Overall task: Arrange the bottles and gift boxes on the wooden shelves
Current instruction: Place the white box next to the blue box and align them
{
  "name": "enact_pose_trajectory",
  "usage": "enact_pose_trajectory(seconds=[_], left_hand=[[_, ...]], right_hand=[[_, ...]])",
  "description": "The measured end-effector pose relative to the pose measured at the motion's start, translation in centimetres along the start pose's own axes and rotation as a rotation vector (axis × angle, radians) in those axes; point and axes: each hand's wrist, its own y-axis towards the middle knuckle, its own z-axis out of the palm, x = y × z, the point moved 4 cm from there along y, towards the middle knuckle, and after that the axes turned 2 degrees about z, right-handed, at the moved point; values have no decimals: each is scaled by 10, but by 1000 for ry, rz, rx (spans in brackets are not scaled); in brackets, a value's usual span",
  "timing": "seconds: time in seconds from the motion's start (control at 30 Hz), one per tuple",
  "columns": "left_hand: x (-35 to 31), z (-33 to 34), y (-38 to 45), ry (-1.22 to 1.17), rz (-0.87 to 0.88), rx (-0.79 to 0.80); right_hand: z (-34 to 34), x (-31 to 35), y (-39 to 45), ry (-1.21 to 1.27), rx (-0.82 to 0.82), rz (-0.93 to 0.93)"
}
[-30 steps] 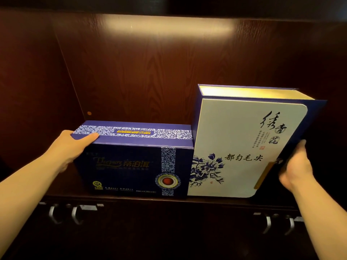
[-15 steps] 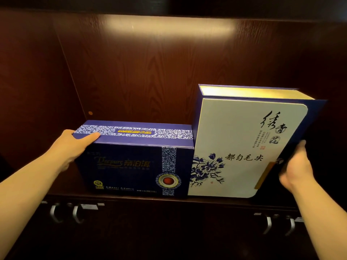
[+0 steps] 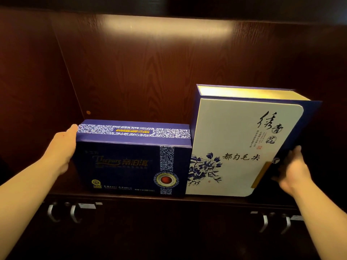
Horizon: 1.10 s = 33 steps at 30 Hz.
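Two gift boxes stand side by side, touching, on a dark wooden shelf. The left one is a low dark blue box with a patterned band and a round red emblem. The right one is a taller white box with blue flowers and black calligraphy, wrapped in a blue cover. My left hand lies flat against the blue box's left side, the thumb at its top corner. My right hand presses on the white box's right edge; its fingers are partly hidden behind the box.
The shelf's back panel and left wall are dark wood. Free room lies left of the blue box. Below the shelf are cabinet doors with metal handles at left and right.
The blue box has shifted slightly right against the white box. My left thumb has come off its top edge and the hand now lies flat on its side. The right hand has hardly moved.
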Motion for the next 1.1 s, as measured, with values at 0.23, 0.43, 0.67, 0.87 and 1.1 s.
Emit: enact_pose_trajectory(seconds=[0.23,0.43,0.67,0.87,1.1], left_hand=[[6,6,-7,-97,-11,91],[5,4,-6,-88,13,120],[-28,-2,-16,347,481,57],[-69,53,-63,891,744,165],[-91,140,-136,743,944,627]], right_hand=[[7,-19,-4,-33,-12,48],[5,-18,-3,-8,-22,95],[4,16,-15,104,-97,-59],[37,80,-46,63,-90,-364],[42,99,-54,17,-63,-353]])
